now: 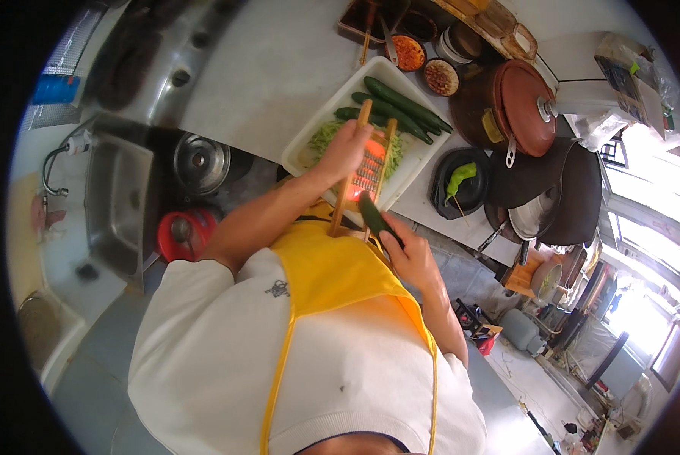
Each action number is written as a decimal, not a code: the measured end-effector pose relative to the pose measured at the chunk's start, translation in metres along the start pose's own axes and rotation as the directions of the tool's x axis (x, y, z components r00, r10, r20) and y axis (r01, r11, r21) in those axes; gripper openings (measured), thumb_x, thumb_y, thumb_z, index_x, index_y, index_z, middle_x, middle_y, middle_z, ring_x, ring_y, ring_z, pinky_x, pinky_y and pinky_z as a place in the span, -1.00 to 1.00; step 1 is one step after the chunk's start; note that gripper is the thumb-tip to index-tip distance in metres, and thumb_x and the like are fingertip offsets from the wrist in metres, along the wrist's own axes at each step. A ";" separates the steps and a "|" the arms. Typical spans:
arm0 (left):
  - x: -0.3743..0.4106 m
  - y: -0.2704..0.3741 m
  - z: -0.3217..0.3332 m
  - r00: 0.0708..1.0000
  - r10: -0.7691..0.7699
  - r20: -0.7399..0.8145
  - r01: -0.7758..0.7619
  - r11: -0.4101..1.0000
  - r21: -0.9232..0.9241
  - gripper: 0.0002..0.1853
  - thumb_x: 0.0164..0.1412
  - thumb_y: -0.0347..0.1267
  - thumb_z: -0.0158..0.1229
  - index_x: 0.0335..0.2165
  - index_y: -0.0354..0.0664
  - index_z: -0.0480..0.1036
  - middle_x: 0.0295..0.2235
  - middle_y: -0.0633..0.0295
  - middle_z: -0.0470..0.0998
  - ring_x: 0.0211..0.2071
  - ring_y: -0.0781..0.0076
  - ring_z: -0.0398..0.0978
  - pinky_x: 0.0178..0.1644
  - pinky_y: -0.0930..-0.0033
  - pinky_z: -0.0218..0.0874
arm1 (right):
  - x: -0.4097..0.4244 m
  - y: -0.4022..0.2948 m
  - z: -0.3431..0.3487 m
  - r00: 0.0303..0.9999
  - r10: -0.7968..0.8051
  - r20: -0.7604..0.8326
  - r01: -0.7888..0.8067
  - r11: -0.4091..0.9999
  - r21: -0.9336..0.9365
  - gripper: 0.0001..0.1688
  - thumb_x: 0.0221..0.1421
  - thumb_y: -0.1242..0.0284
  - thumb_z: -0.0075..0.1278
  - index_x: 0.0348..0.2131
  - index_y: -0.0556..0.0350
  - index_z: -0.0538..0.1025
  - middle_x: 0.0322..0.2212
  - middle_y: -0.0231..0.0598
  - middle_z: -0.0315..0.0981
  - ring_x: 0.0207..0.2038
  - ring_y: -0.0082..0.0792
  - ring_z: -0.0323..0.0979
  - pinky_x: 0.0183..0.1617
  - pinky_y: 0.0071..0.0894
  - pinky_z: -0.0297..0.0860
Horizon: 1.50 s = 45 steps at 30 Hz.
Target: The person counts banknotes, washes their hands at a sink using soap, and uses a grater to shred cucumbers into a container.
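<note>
My left hand (347, 151) grips the side rail of a wooden-framed grater (368, 170) with an orange shredding face, tilted over a white plastic tray (300, 142). In my right hand (411, 253) is a dark green cucumber (376, 222), its far end at the lower part of the grater face. Shredded cucumber (324, 138) lies in the tray beneath the grater. Several whole cucumbers (399, 105) rest together at the tray's far right side. The lower end of the grater is close against my yellow apron (328, 261).
Right of the tray, a black dish (459, 199) holds a green pepper (461, 177). Beyond stand a bowl of red seasoning (406, 52), a bowl of peanuts (441, 77) and a large brown lidded pot (482, 108). A metal sink (118, 199) and red bucket (169, 233) are at left.
</note>
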<state>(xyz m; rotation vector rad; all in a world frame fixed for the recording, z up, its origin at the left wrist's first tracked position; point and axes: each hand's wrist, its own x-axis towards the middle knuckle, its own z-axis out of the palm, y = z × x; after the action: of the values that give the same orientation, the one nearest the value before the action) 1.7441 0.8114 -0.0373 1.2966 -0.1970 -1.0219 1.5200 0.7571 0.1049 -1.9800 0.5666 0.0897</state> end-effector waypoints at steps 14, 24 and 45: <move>-0.015 0.021 0.023 0.994 0.110 -0.006 -0.109 0.991 0.080 -0.61 0.40 -0.18 -0.08 -0.26 -0.34 0.45 -0.42 0.12 0.47 -0.37 0.36 0.43 -0.20 0.29 0.28 | 0.023 0.006 0.025 0.989 0.034 -0.145 -0.053 0.990 -0.128 -0.66 0.28 0.39 -0.02 -0.05 0.16 0.27 -0.49 0.34 0.47 -0.36 0.41 0.48 -0.37 0.16 0.39; -0.004 -0.001 0.017 0.988 0.153 0.014 -0.153 0.970 0.189 -0.64 0.41 -0.20 -0.08 -0.23 -0.31 0.48 -0.40 0.15 0.51 -0.35 0.33 0.47 -0.20 0.27 0.28 | 0.029 0.009 0.027 0.981 0.056 -0.187 -0.078 0.991 -0.113 -0.67 0.29 0.39 -0.02 -0.05 0.15 0.29 -0.52 0.30 0.48 -0.41 0.39 0.47 -0.41 0.20 0.36; 0.002 -0.001 0.009 1.000 0.019 -0.004 -0.019 1.000 -0.011 -0.70 0.45 -0.24 -0.09 -0.14 -0.30 0.35 -0.14 0.15 0.59 -0.29 0.54 0.49 -0.17 0.47 0.37 | 0.029 0.014 0.005 0.962 0.268 0.052 -0.271 0.917 0.293 -0.46 0.29 0.44 0.02 0.20 0.20 0.34 -0.43 -0.13 0.54 -0.42 -0.39 0.52 -0.27 -0.35 0.45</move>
<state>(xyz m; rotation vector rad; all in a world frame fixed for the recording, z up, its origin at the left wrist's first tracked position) 1.7390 0.8035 -0.0365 1.2846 -0.2006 -1.0026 1.5403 0.7462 0.0819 -1.5988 0.7961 0.1753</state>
